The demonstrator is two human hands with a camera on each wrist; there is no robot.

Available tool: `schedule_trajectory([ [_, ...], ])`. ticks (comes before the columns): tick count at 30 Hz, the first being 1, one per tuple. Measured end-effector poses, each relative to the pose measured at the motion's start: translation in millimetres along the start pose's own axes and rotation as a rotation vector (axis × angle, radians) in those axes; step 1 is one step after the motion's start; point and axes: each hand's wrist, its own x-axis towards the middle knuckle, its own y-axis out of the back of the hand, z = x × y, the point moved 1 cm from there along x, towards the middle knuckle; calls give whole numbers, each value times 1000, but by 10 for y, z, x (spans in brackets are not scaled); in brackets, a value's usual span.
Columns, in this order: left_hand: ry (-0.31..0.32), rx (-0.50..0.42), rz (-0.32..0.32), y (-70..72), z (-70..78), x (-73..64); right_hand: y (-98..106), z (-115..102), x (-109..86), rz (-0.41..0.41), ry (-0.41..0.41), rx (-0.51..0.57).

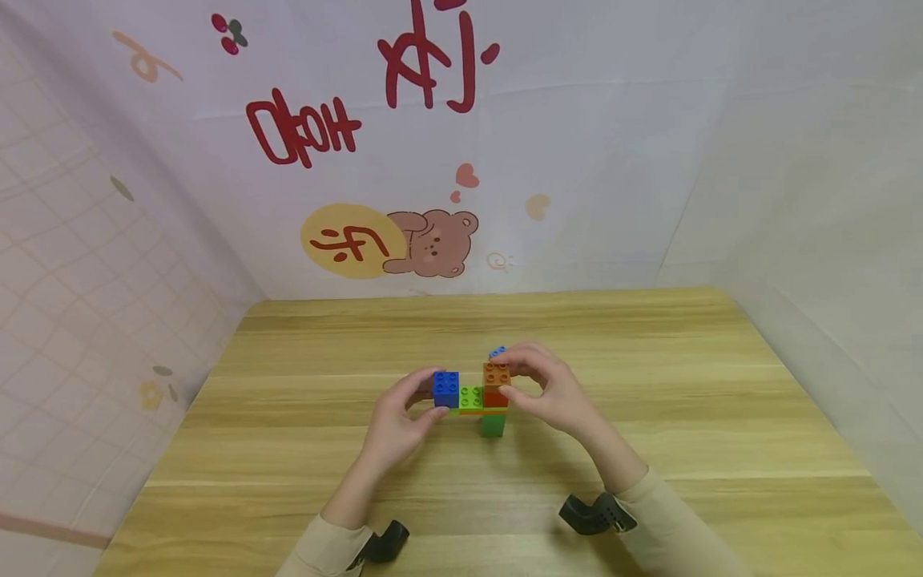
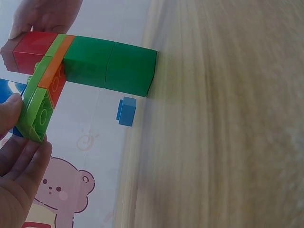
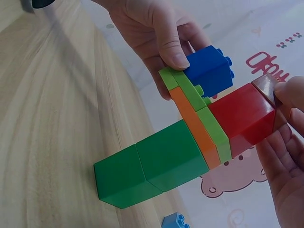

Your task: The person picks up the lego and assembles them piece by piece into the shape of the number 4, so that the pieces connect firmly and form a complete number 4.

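A toy-brick stack stands upright on the table, with two green bricks (image 3: 171,152) at its foot. Across them lies an orange plate (image 3: 194,124) under a layer of lime green plates (image 3: 216,133) that juts out to the left. On that overhang sits a blue brick (image 1: 446,390), which my left hand (image 1: 395,421) grips between thumb and fingers at the overhang's end. Above the green column, a red brick (image 3: 244,114) carries a thin brown brick (image 1: 497,374). My right hand (image 1: 551,393) pinches the brown brick from the right side.
A small light blue brick (image 2: 127,112) lies on the table behind the stack, partly hidden by my right hand in the head view. The wooden table (image 1: 324,344) meets a printed white cloth backdrop (image 1: 591,160) at its far edge.
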Motion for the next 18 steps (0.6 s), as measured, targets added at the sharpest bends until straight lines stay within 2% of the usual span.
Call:
schedule_trajectory([
  [4,5,-1,-1,-4,11,1,-6,169,-24,6,2,-11],
  [7,3,3,-1,-3,12,3,-10,184,-20,9,23,-36],
  [11,-11,7,-2,-5,1,7,-5,-2,14,18,70,-86],
  [18,-18,20,3,-8,-4,12,-11,-30,26,30,97,-132],
])
